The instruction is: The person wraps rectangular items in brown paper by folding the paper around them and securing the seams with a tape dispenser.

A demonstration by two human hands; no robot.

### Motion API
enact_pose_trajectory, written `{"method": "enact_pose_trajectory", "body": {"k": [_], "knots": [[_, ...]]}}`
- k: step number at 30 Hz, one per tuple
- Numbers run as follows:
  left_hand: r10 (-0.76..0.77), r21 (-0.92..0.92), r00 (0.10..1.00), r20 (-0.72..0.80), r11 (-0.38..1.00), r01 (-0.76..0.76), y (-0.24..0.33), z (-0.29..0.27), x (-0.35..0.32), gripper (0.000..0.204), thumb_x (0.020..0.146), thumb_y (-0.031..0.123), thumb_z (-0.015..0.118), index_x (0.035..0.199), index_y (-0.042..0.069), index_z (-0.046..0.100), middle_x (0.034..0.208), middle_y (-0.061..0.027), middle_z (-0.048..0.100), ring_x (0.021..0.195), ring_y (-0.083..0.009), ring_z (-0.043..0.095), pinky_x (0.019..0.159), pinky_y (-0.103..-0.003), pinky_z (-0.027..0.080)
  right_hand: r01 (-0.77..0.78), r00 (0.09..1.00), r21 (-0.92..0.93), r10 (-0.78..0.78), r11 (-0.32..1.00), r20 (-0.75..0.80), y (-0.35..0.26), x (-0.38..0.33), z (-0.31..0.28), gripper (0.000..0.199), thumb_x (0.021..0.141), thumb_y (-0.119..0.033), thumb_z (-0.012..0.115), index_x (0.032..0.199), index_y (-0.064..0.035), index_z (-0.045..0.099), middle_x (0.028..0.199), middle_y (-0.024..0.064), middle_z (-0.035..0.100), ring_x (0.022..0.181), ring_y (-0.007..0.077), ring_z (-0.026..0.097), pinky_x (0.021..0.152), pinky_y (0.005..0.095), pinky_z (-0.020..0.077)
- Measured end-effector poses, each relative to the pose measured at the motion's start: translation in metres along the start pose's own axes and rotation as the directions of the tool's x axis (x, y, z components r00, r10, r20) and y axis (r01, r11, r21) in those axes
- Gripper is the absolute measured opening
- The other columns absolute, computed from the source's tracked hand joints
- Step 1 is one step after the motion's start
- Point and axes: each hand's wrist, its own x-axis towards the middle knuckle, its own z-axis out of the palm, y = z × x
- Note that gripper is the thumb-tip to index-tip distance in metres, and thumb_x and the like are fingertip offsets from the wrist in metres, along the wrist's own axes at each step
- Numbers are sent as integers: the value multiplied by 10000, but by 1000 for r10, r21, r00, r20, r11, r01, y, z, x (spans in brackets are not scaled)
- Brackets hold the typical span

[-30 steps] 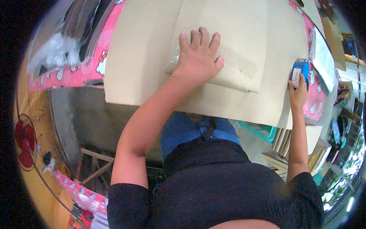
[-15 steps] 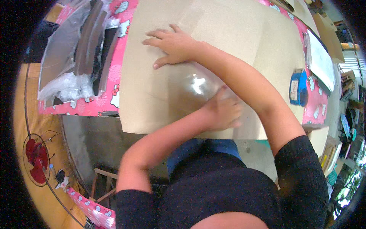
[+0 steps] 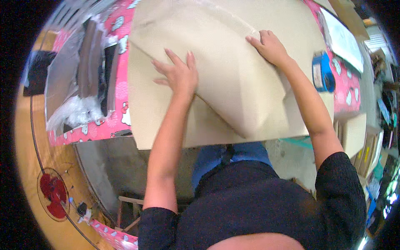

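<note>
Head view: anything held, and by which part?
The left hand, fingers spread over the folded brown sheet, holds nothing; the right hand is on the sheet, but whether pinching or only pressing cannot be told.

Two hands [image 3: 180, 78] [image 3: 273, 50], one dispenser [image 3: 320, 70], seemingly one brown sheet [image 3: 225, 71]

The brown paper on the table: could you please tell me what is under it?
Pink patterned covering shows past the left and right edges of the brown paper, and seems to continue beneath. What lies under its folded part, near the left hand, cannot be seen.
</note>
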Motion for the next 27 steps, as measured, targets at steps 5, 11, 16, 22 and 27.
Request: {"method": "enact_pose_trajectory", "body": {"k": [5, 11, 16, 22, 27], "knots": [[244, 132, 957, 155, 955, -264, 19, -2, 57, 715, 869, 561, 342, 1416, 121, 206, 1448, -274, 33, 1333, -461, 35, 962, -706, 20, 20, 972, 724, -183, 689, 148, 78, -154, -23, 877, 632, -364, 700, 1363, -68, 314, 1339, 149, 389, 1242, 318, 375, 1040, 407, 284], [539, 310, 825, 173, 765, -565, 33, 10, 73, 602, 913, 463, 256, 1412, 128, 221, 1486, -149, 67, 1361, -364, 72, 989, -682, 46, -9, 952, 103, 40, 995, -303, 59, -177, 10, 820, 627, -166, 658, 1351, -22, 300, 1369, 220, 337, 1291, 349, 304, 1062, 460, 226], [703, 141, 672, 231, 659, -738, 26, 8, 37, 541, 927, 385, 257, 1409, 142, 232, 1481, -133, 126, 1370, -292, 102, 1047, -589, 101, -299, 917, -379, 154, 876, -367, 16, -166, 57, 584, 812, -225, 534, 1309, 27, 358, 1399, 223, 292, 1331, 363, 201, 1043, 587, 112], [706, 184, 670, 231, 644, -742, 27, 2, 30, 535, 920, 377, 294, 1408, 165, 245, 1475, -128, 157, 1365, -288, 134, 1057, -561, 117, -102, 942, 2, 98, 995, -321, -98, -146, 112, 613, 769, -295, 616, 1260, 14, 420, 1353, 207, 365, 1286, 321, 284, 1038, 489, 188], [879, -93, 443, 174, 463, -881, 14, -10, 26, 559, 903, 439, 331, 1384, 155, 313, 1463, -99, 223, 1352, -287, 189, 1077, -493, 140, 50, 895, 700, -342, 712, 284, -119, -184, 74, 640, 733, -353, 685, 1220, 4, 473, 1314, 193, 426, 1249, 286, 353, 1034, 408, 253]]}}
